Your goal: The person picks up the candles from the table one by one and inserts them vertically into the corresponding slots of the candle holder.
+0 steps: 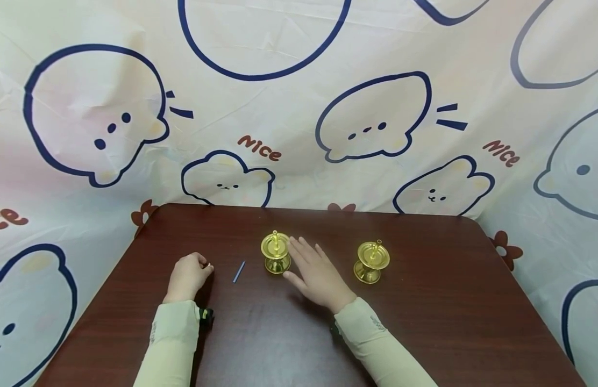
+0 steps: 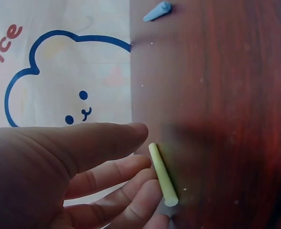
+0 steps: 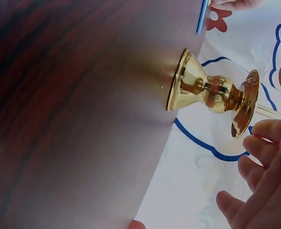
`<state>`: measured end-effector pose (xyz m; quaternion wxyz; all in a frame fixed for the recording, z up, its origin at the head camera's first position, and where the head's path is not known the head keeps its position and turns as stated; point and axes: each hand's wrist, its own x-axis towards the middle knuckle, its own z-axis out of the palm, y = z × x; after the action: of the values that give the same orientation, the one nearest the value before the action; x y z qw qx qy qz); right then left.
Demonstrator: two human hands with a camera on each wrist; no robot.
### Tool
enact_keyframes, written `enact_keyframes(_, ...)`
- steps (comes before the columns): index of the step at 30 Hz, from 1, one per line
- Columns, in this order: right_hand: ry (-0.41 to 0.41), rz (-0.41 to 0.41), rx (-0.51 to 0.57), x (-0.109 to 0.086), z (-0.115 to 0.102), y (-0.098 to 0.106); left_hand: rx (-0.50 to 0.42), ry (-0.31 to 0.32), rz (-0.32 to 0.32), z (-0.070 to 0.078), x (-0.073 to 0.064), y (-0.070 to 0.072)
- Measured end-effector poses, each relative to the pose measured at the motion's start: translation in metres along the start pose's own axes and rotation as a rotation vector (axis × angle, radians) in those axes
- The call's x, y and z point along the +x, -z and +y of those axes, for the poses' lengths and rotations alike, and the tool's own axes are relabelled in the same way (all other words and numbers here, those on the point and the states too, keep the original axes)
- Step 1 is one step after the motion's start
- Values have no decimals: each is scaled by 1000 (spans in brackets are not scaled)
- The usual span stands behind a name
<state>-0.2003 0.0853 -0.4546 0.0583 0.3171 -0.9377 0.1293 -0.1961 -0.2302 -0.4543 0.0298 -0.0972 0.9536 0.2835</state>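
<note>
My left hand [image 1: 186,277] is low over the left part of the table, its fingers bent. In the left wrist view a pale yellow chalk-like stick [image 2: 163,175] lies right at the fingertips, with the thumb apart from it. To the right of this hand lies a thin blue stick [image 1: 238,272]. My right hand [image 1: 320,277] holds nothing; its fingers extend beside a shiny gold-coloured candle holder [image 1: 277,264]. In the right wrist view those fingertips overlap the area by the holder's upper dish [image 3: 245,105]. The holder stands upright on its flared base.
A second gold-coloured candle holder [image 1: 368,273] stands upright on the dark brown table [image 1: 439,301], to the right of my right hand. A pale cloth [image 1: 299,118] printed with cartoon outlines hangs behind the table's far edge.
</note>
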Motion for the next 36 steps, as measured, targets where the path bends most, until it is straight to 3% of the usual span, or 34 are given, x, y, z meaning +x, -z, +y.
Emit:
enact_keyframes(16,-12,-25,-5,4,-1,-6,19,40,17,-1,5,-3)
enact_keyframes(28,-19,-26,4,6,0,-10,35,28,86,3,1,-8)
enact_keyframes(36,-17,-25,9,6,1,-11,43,43,36,3,3,-11)
